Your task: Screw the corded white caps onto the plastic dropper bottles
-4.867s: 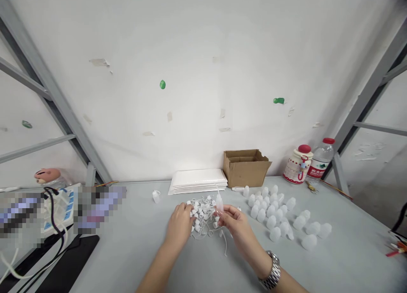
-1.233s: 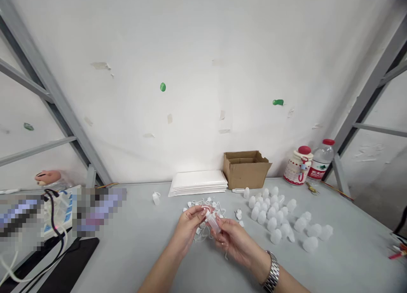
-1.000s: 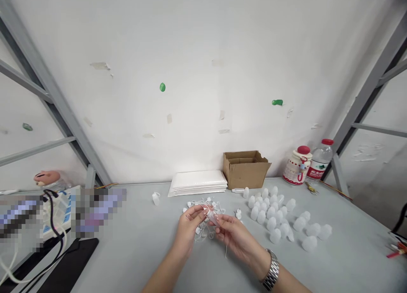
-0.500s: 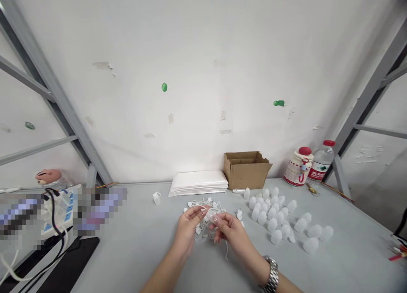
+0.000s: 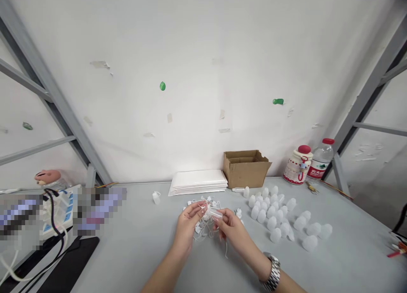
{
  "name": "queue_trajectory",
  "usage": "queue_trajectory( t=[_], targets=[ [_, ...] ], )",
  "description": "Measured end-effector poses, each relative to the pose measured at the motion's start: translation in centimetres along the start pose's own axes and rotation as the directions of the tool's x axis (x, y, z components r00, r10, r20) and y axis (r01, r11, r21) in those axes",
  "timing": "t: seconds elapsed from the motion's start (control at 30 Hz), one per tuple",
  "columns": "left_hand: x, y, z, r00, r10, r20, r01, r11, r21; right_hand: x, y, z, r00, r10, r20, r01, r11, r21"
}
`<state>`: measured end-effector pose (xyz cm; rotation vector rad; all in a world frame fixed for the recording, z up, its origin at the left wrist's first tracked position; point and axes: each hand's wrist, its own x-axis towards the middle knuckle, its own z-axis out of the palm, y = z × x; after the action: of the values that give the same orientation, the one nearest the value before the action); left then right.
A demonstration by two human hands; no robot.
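In the middle of the grey table my left hand pinches a thin white cord between thumb and fingertips. My right hand, with a metal watch on its wrist, grips a small clear plastic cover whose left end faces the left fingertips. Whether the cover touches a part in the left fingers I cannot make out. Under and behind both hands lies a tangled pile of white cords with small white pieces. To the right stand and lie many frosted white rounded covers.
A single frosted piece with a cord loop sits to the left. White flat packets and an open cardboard box are at the wall. A red-capped jar and water bottle stand far right; a power strip lies left.
The clear cover has shifted slightly right and shows more plainly, with the right hand drawn a little away from the left. The left hand stays nearly in place.
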<state>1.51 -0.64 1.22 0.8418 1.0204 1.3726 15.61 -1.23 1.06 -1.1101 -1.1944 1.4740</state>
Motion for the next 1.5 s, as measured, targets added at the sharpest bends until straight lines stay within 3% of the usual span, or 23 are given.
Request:
queue_trajectory(
  t=[0.1,0.3,0.43,0.67,0.9,1.03,1.13,1.27,1.5],
  targets=[
    [0.0,0.2,0.1,1.0,0.001,0.008,-0.001,1.0,-0.006,0.0,0.0,-0.1,0.999,0.015,0.042,-0.015,1.0,-0.003],
    [-0.1,0.6,0.2,0.998,0.002,0.068,0.002,0.999,-0.05,-0.6,-0.1,-0.2,0.96,0.157,0.231,-0.19,0.974,0.127],
    [-0.2,0.5,0.2,0.999,0.009,0.046,-0.006,0.998,-0.064,-0.5,-0.2,-0.2,0.981,0.111,0.157,-0.133,0.981,0.142],
    [-0.1,0.6,0.0,1.0,-0.003,0.017,0.003,1.0,0.006,0.0,-0.1,-0.3,1.0,0.004,0.001,-0.004,0.999,-0.051],
    [-0.1,1.3,0.0,0.994,0.002,0.11,-0.005,0.999,0.034,-0.5,0.0,-0.1,0.98,0.142,0.142,-0.155,0.984,0.085],
    [-0.1,1.3,0.1,0.995,-0.028,0.099,0.022,0.997,0.07,-0.4,0.0,-0.2,0.998,-0.031,0.06,0.034,0.998,-0.047],
    [0.0,1.3,0.2,0.995,-0.024,0.101,0.001,0.976,0.217,-0.2,0.2,-0.4,0.984,-0.177,-0.021,0.171,0.973,-0.156],
    [-0.1,1.6,0.4,0.981,0.048,0.187,-0.114,0.925,0.362,-0.2,0.4,-0.6,0.98,-0.197,-0.038,0.187,0.965,-0.186],
    [-0.1,1.2,0.3,0.974,0.107,0.198,-0.171,0.922,0.346,-0.3,0.6,-0.5,0.982,-0.185,-0.024,0.178,0.968,-0.175]
  ],
)
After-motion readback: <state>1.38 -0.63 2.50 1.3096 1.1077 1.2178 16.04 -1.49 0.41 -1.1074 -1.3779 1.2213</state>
